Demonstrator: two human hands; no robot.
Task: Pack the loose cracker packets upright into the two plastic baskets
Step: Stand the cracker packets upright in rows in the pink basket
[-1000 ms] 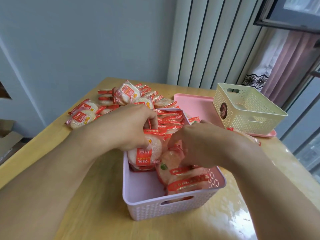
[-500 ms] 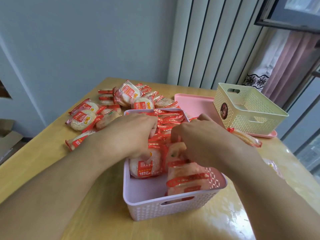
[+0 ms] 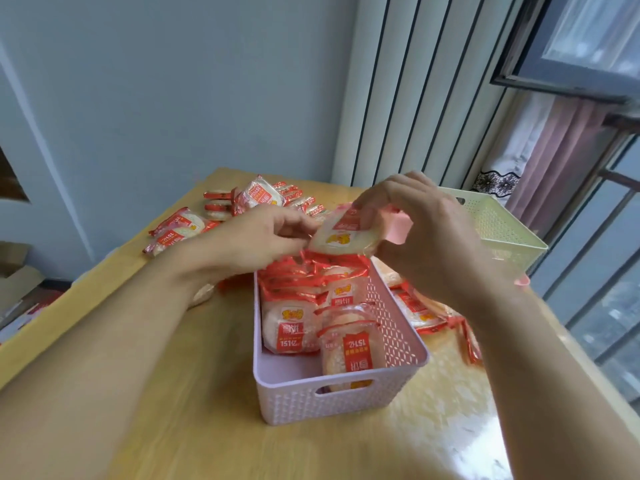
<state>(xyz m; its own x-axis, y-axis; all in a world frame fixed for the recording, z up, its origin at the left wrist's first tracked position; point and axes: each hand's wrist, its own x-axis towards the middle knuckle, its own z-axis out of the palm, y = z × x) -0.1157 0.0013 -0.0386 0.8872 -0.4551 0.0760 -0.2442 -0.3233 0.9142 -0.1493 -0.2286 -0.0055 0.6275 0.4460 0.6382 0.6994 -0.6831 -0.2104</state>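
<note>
Two bare hands, left hand (image 3: pixel 263 237) and right hand (image 3: pixel 426 233), together hold one red-and-white cracker packet (image 3: pixel 341 237) above a lilac plastic lattice basket (image 3: pixel 346 396) of upright packets (image 3: pixel 294 327) on a wooden table (image 3: pixel 173 427).

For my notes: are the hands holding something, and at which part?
One red-and-white cracker packet, above the pink basket: left hand at its left edge, right hand at its right.

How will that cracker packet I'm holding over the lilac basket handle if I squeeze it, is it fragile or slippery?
The cracker packet is probably light: fingertips of the left hand and right hand alone carry it. Its glossy film wrapper looks slippery, so pinching the crimped ends seems safer. The puffed round cracker inside likely snaps under pressure; ease it gently into the lilac basket.
</note>
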